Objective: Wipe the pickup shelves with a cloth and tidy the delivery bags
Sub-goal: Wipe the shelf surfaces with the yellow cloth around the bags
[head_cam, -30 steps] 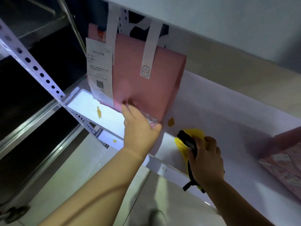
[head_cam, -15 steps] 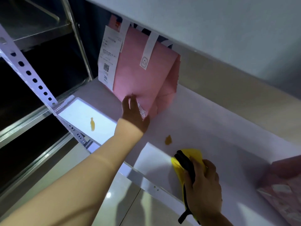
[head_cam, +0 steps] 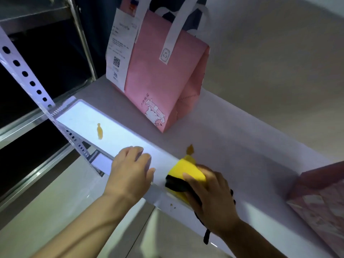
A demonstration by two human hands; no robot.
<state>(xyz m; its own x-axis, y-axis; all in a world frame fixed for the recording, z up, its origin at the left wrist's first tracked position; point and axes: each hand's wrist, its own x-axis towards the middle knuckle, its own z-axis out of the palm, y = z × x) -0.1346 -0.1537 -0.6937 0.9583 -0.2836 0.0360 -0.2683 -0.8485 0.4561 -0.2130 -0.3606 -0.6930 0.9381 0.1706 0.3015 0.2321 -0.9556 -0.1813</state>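
Left hand lies flat with relaxed fingers on the shelf's front edge. Right hand just beside it grips the yellow cloth, with an orange spot right past it. Pink bag stands upright, well beyond the left hand.

Right hand grips yellow cloth on shelf, left hand flat beside it.

head cam | single wide-angle view | looks forward and down over the shelf front edge | close in, shelf fills frame, tilted
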